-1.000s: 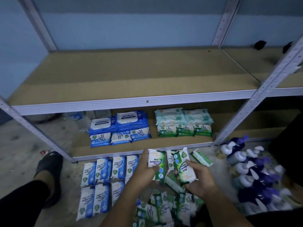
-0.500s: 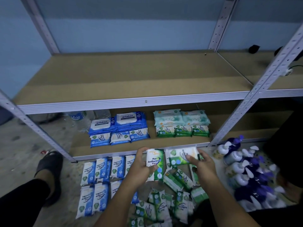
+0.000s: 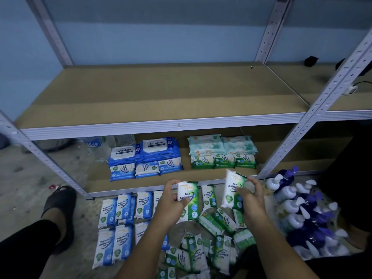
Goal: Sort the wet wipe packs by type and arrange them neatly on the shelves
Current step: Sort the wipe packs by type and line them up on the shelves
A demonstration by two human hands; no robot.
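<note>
Two packs held: left hand grips pine pack along its edge, right hand pinches second pine pack. Likely light, squashy, slick film; grasp across width.

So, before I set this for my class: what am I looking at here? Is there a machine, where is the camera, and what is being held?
No machine here: these are a person's two bare hands, filmed by a camera on their head that looks forward and down. The left hand grips one green pine pack; the right hand grips a second pack of that kind. Ahead stands a metal rack. Its lower shelf carries a blue stack on the left and a green stack on the right. On the floor lie blue rows, a green heap and, at the right, pump bottles.
</note>
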